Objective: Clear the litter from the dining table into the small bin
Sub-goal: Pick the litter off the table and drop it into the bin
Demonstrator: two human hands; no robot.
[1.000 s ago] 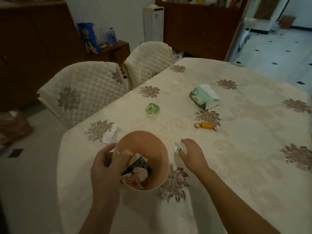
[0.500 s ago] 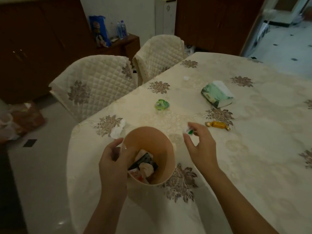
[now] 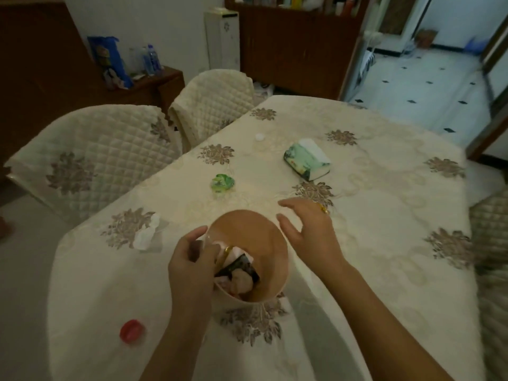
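- cream cloth covers the dining table (image 3: pixel 371 243), litter scattered well apart on it.
- small bin (image 3: pixel 264 235) stands near the front edge, wrappers inside; left hand (image 3: pixel 189 268) is clamped on its near rim.
- right hand (image 3: pixel 308 229) hovers just beside the rim, fingers spread, holding nothing.
- crumpled tissue (image 3: pixel 145 236), green wrapper (image 3: pixel 222 182), red cap (image 3: pixel 132 329) remain: steady the bin, pinch each piece, release over the mouth.
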